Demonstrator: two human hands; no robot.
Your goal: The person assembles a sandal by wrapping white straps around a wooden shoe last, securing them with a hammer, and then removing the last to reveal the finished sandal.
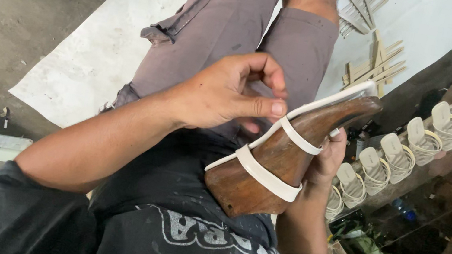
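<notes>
Wooden shoe last (288, 156), held over the lap: right hand (327, 159) grips its far side, left hand (225, 93) pinches the upper white strap (299, 138); keep strap flat, last braced firmly.

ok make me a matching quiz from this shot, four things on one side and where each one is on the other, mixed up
Things:
1. left hand
2. right hand
3. white straps
4. wooden sticks

Places:
A. wrapped across the wooden shoe form
B. lying on the white sheet on the floor
C. pinching the upper strap from above
D. gripping the form from behind

Pairs: 1-C, 2-D, 3-A, 4-B
</notes>
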